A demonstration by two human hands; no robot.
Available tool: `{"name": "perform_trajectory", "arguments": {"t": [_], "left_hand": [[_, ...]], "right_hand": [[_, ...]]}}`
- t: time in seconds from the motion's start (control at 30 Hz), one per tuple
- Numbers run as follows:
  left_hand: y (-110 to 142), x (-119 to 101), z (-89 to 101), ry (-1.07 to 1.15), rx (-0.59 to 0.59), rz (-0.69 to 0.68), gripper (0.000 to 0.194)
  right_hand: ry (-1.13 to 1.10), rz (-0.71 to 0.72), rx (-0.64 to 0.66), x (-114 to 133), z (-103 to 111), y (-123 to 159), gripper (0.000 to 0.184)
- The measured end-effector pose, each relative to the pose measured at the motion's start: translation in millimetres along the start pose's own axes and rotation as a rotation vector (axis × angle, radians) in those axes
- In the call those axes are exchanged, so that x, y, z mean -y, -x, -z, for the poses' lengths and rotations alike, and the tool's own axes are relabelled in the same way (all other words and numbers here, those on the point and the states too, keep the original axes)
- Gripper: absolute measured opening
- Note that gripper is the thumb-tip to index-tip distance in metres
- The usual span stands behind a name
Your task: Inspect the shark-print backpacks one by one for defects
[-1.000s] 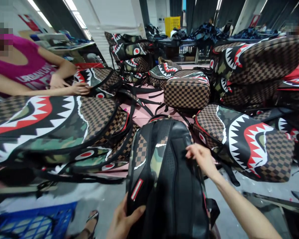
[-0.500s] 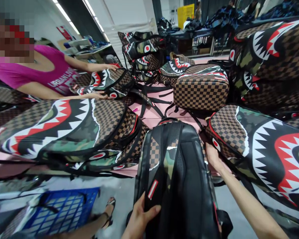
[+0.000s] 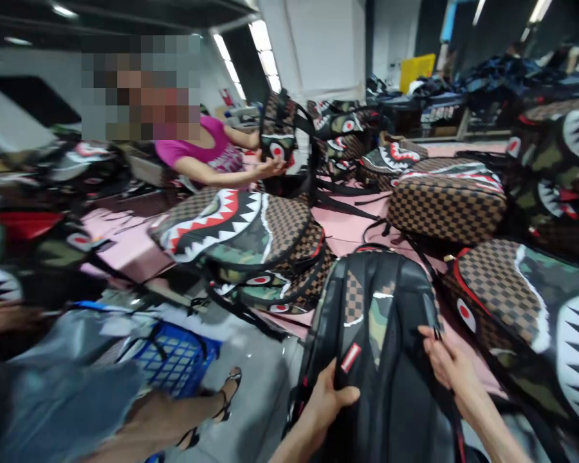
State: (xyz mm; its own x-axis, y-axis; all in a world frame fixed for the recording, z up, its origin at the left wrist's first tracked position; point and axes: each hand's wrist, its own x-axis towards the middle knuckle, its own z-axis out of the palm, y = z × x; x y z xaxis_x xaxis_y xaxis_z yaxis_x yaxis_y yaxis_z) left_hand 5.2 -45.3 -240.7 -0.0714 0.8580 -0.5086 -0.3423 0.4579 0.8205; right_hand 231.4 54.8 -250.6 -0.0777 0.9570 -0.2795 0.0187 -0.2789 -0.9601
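Head view, one worktable.

Item: backpack, black-backed [image 3: 390, 373], straps uppermost, its top end on the pink table [image 3: 340, 228], its lower end reaching toward me past the near edge.

My left hand [image 3: 325, 399]: clasping the bag's left side, thumb lying over the front just below a red-and-white label [image 3: 350, 358]; some fingers hidden.

My right hand [image 3: 446, 363]: fingers bunched at the bag's right upper edge; whether they pinch a piece of it, I cannot tell.

Neighbours: shark-print backpack, left [image 3: 265, 238], just beside; second shark-print backpack, right [image 3: 502, 302], close by my right hand.

Faults I judge possible: slipping toward the floor, should my left clasp loosen, since the lower end looks poorly supported. Snagging, should I turn the bag, from loose black straps [image 3: 342, 190] on the table beyond. Knocked knuckles or a nudged neighbour, from the narrow gap on my right. Label rubbed, from my left thumb dragging upward.
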Motion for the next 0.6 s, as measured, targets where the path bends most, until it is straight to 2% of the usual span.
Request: {"name": "perform_trajectory", "arguments": {"t": [0.07,0.17,0.3,0.47,0.6], "left_hand": [[-2.4,2.3,2.5,-0.037,0.008,-0.017,0.054],[-5.3,7.6,6.0,-0.053,-0.006,-0.042,0.057],[-9.2,15.0,7.9,0.012,0.069,-0.083,0.052],[-7.3,6.1,11.6,-0.067,0.085,-0.053,0.050],[7.8,-10.5,20.3,-0.097,0.229,-0.051,0.049]], "right_hand": [[0.103,-0.002,0.026,-13.3,-23.3,-1.5,0.058],[0.221,0.115,0.102,-31.5,-46.7,-5.7,0.047],[0.357,0.229,0.081,-43.2,-52.5,-8.8,0.037],[0.413,0.184,0.047,-41.6,-52.2,-8.9,0.043],[0.298,0.040,0.205,-36.6,-66.9,10.4,0.046]]}}
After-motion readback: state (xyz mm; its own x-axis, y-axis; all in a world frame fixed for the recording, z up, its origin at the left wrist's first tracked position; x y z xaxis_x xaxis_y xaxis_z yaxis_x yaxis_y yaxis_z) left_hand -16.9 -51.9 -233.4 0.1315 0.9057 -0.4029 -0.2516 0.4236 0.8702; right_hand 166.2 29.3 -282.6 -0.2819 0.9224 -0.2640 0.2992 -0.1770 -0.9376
